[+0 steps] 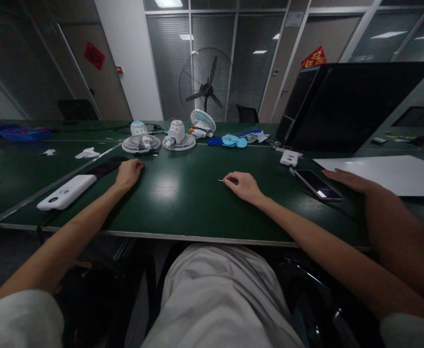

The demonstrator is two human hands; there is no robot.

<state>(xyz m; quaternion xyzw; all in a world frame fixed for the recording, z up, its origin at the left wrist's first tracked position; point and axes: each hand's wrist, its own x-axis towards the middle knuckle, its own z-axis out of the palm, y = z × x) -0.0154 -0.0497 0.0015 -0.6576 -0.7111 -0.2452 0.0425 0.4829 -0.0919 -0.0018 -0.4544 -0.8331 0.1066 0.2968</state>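
My right hand is over the middle of the green table, thumb and forefinger pinched on a small thin metal piece that sticks out to the left. Too little of the piece shows to tell its kind. My left hand rests on the table at the left with its fingers curled together; what they hold, if anything, is hidden. Beside it lies a flat dark object, and nearer me a white elongated device. Beyond my left hand are white fan heads lying face down.
A third small fan leans at the back, near light-blue parts. At the right are a phone, a small white device, a black computer case and another person's hand by a white sheet.
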